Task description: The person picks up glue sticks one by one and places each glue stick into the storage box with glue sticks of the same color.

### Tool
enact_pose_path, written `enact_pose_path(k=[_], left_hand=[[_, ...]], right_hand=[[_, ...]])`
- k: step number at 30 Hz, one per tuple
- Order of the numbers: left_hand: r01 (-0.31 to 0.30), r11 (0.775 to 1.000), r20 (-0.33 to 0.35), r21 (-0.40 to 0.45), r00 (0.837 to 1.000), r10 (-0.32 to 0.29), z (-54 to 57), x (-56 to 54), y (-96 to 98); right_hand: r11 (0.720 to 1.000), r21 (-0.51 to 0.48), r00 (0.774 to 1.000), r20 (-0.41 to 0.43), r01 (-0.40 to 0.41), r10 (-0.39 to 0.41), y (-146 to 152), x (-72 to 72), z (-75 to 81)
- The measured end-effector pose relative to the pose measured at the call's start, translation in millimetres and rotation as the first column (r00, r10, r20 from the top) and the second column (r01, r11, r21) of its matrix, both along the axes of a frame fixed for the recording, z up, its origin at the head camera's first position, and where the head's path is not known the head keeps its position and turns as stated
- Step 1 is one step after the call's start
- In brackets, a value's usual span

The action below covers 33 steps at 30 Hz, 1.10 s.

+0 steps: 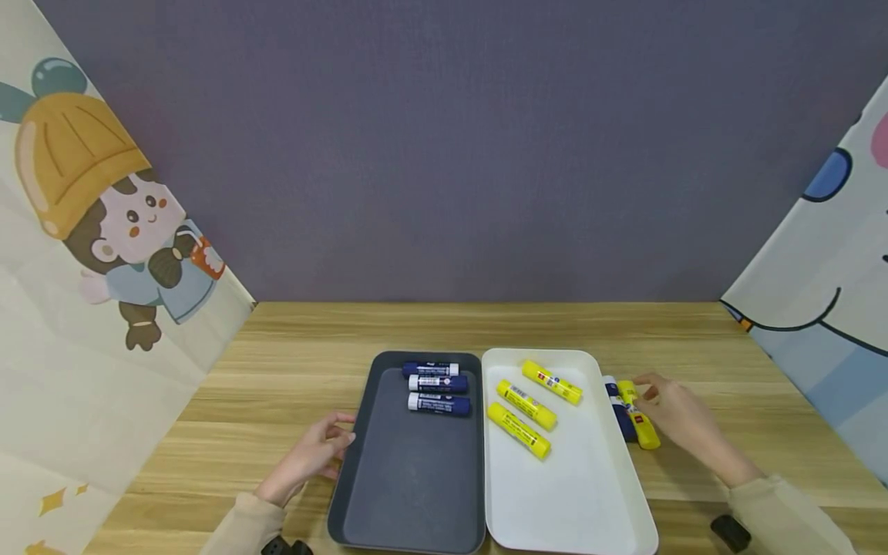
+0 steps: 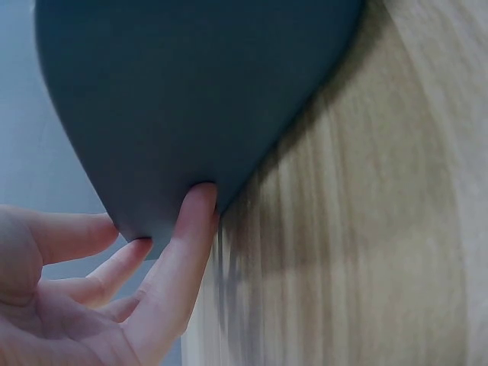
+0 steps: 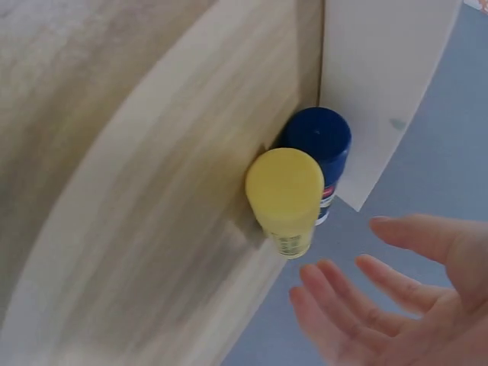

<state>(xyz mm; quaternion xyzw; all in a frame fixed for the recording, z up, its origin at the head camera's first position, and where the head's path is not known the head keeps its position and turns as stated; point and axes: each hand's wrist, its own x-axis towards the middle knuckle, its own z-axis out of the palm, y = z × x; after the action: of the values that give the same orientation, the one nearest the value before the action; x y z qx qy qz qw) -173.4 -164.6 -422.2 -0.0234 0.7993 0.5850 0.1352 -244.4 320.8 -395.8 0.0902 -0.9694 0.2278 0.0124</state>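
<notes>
My left hand (image 1: 315,449) is at the left side of the dark grey tray (image 1: 409,493), fingertips resting against its outer wall (image 2: 191,99). On the right, my right hand (image 1: 678,414) is close beside a yellow glue stick (image 1: 647,433). In the right wrist view its fingers are spread, with a gap between them and the yellow stick (image 3: 284,191). A navy glue stick (image 1: 620,410) lies between that yellow one and the white tray (image 1: 555,501). Three navy glue sticks (image 1: 438,405) lie in the grey tray, and three yellow glue sticks (image 1: 519,430) in the white tray.
Both trays stand side by side on a wooden table (image 1: 277,385), their inner rims touching. A dark grey-purple panel (image 1: 458,154) rises behind the table. Printed cartoon sheets (image 1: 139,231) hang at the left and right.
</notes>
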Motion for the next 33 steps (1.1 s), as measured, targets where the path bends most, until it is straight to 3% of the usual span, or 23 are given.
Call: enact_pose_path(k=[9,33], left_hand=[[0.009,1.0,-0.004,0.006,1.0,-0.009,-0.7,-0.4,-0.3],[0.014,1.0,0.003,0.026,1.0,-0.014,-0.1,0.6,-0.7]], right_hand=[[0.999,0.038,0.993,0.115,0.031,-0.035,3,-4.0,-6.1],[0.998,0.018,0.978,0.201,0.058,-0.06,7,-9.1,-17.3]])
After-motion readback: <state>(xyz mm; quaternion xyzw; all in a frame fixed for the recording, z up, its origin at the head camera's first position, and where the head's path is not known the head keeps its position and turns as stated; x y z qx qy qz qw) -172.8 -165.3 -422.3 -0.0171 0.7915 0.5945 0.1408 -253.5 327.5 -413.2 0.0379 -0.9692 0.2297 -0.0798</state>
